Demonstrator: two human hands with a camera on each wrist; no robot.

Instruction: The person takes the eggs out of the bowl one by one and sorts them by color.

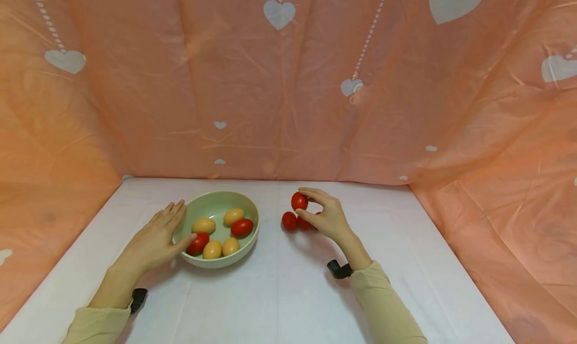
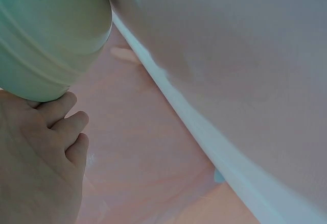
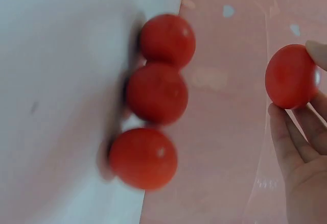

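My right hand (image 1: 331,216) pinches a red cherry tomato (image 1: 299,201) between thumb and fingertips, raised above the white surface. In the right wrist view the held tomato (image 3: 291,77) is apart from three more red tomatoes (image 3: 156,93) lying in a row. Part of that row is hidden behind my hand in the head view. My left hand (image 1: 155,239) rests against the left side of a pale green bowl (image 1: 221,198), fingers fairly straight and thumb at the rim. Inside the bowl lie red tomatoes (image 1: 242,227) and several yellow ones (image 1: 234,216).
A white cloth (image 1: 252,304) covers the table. Behind it and at both sides hangs an orange-pink curtain (image 1: 252,108) with pale hearts. A black strap piece (image 1: 339,269) is on my right wrist, and another (image 1: 138,300) on the left.
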